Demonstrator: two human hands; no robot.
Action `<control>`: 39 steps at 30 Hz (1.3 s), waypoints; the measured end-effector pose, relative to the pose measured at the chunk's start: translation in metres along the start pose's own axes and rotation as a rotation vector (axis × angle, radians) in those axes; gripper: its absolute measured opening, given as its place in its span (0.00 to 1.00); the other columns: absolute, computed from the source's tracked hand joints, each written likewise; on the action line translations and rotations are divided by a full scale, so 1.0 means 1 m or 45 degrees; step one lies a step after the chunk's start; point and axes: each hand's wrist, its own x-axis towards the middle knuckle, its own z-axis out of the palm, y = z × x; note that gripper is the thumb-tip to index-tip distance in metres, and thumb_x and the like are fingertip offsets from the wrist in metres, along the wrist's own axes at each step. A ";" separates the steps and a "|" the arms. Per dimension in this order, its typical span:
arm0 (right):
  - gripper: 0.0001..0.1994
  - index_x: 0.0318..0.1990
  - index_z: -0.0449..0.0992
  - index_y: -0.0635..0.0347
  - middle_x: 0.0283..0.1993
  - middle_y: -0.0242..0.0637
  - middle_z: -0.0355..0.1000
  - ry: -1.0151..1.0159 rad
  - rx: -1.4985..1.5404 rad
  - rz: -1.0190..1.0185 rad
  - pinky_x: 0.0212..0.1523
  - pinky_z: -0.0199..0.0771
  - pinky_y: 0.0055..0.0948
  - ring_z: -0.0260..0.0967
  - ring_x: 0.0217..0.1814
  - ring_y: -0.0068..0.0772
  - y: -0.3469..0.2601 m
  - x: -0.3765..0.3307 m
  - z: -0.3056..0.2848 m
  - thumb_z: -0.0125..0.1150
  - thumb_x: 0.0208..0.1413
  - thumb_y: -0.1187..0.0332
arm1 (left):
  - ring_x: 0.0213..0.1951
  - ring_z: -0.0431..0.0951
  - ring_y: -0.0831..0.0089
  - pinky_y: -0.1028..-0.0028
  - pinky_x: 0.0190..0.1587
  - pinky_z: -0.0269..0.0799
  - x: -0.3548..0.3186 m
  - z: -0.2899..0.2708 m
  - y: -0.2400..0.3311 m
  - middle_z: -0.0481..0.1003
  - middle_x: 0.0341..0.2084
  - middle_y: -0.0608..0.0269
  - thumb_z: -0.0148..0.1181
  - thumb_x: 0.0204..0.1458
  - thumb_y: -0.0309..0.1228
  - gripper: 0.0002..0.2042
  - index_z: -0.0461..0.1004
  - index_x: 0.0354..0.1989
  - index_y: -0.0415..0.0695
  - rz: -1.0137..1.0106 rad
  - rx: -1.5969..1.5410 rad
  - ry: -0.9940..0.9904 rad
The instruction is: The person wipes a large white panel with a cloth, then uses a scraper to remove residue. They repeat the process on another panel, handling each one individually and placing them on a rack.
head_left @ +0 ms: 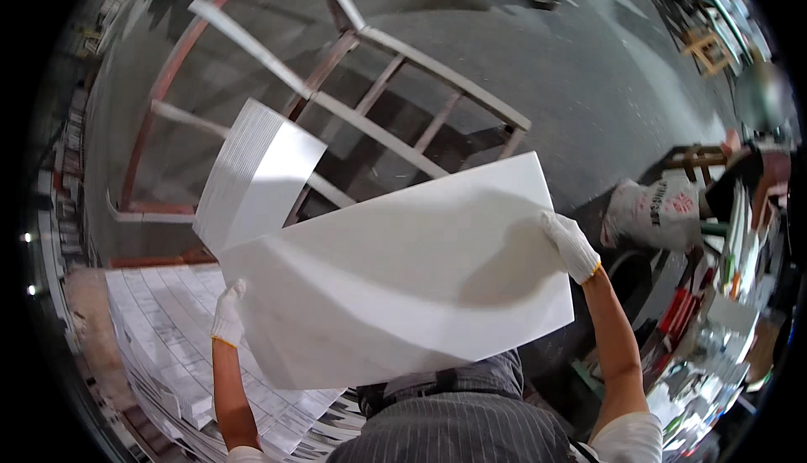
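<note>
A large white rectangular board (395, 270) is held out in front of me, its right side higher than its left. My left hand (228, 312), in a white knit glove, grips the left edge. On the opposite edge, my right hand (573, 246), gloved the same way, is closed with the fingertips over the top face and the rest partly hidden. Just beyond the board's left end, a stack of thin white boards (261, 169) rests on a metal rack (382, 131); the held board covers part of it.
At the lower left lies a pile of large printed sheets (172, 328). A white sack (651, 213) with red print stands on the right, near a cluttered heap of papers (702, 366). A wooden stool (708, 53) is at the far right. The floor is grey.
</note>
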 end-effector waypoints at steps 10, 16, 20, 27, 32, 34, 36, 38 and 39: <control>0.22 0.49 0.76 0.63 0.38 0.28 0.74 0.276 0.693 -0.097 0.38 0.71 0.24 0.70 0.38 0.20 0.077 -0.130 -0.139 0.53 0.64 0.51 | 0.48 0.73 0.72 0.70 0.53 0.71 -0.040 0.189 0.068 0.74 0.46 0.64 0.48 0.65 0.42 0.18 0.71 0.54 0.40 0.252 0.318 -0.175; 0.18 0.45 0.78 0.60 0.36 0.26 0.74 0.548 0.902 -0.162 0.35 0.70 0.22 0.69 0.35 0.18 0.139 -0.168 -0.178 0.54 0.64 0.54 | 0.46 0.74 0.76 0.73 0.50 0.70 -0.048 0.295 0.096 0.75 0.44 0.65 0.51 0.63 0.41 0.18 0.73 0.52 0.38 0.303 0.379 -0.508; 0.19 0.47 0.78 0.61 0.36 0.27 0.74 0.646 0.863 -0.160 0.37 0.69 0.21 0.69 0.37 0.18 0.146 -0.189 -0.198 0.53 0.65 0.53 | 0.49 0.74 0.73 0.71 0.54 0.70 -0.021 0.325 0.101 0.74 0.47 0.63 0.52 0.63 0.40 0.20 0.69 0.55 0.38 0.314 0.449 -0.619; 0.19 0.48 0.76 0.62 0.41 0.31 0.75 0.777 0.780 -0.187 0.43 0.72 0.25 0.70 0.42 0.22 0.163 -0.202 -0.243 0.56 0.64 0.54 | 0.45 0.69 0.81 0.75 0.51 0.66 -0.001 0.433 0.122 0.72 0.40 0.71 0.57 0.60 0.42 0.19 0.72 0.51 0.41 0.466 0.522 -0.713; 0.17 0.48 0.74 0.67 0.44 0.38 0.76 0.933 0.817 -0.445 0.47 0.74 0.32 0.73 0.45 0.29 0.194 -0.173 -0.307 0.60 0.61 0.60 | 0.47 0.69 0.78 0.73 0.52 0.65 0.043 0.563 0.131 0.73 0.46 0.70 0.56 0.60 0.42 0.19 0.73 0.51 0.39 0.635 0.673 -0.689; 0.18 0.46 0.76 0.67 0.43 0.37 0.76 0.954 0.832 -0.227 0.44 0.72 0.29 0.72 0.44 0.27 0.159 -0.145 -0.325 0.61 0.60 0.58 | 0.45 0.70 0.78 0.72 0.52 0.66 0.077 0.569 0.144 0.73 0.44 0.70 0.55 0.61 0.43 0.19 0.74 0.49 0.37 0.538 0.547 -0.770; 0.21 0.46 0.76 0.68 0.41 0.37 0.76 1.058 0.723 -0.172 0.43 0.71 0.28 0.71 0.43 0.26 0.137 -0.112 -0.347 0.62 0.59 0.55 | 0.44 0.71 0.77 0.71 0.50 0.67 0.092 0.594 0.153 0.75 0.41 0.68 0.56 0.60 0.45 0.21 0.74 0.48 0.36 0.619 0.671 -0.724; 0.23 0.46 0.76 0.69 0.39 0.36 0.76 0.923 0.727 -0.102 0.42 0.71 0.27 0.70 0.40 0.25 0.140 -0.064 -0.394 0.61 0.58 0.52 | 0.42 0.71 0.77 0.71 0.47 0.68 0.117 0.629 0.176 0.76 0.38 0.68 0.58 0.58 0.47 0.23 0.75 0.46 0.37 0.685 0.815 -0.411; 0.21 0.45 0.76 0.66 0.37 0.32 0.75 0.932 0.682 -0.020 0.39 0.72 0.26 0.70 0.38 0.22 0.091 -0.072 -0.410 0.60 0.59 0.53 | 0.41 0.71 0.77 0.71 0.46 0.67 0.115 0.657 0.183 0.76 0.38 0.68 0.59 0.57 0.49 0.23 0.75 0.46 0.37 0.664 0.770 -0.445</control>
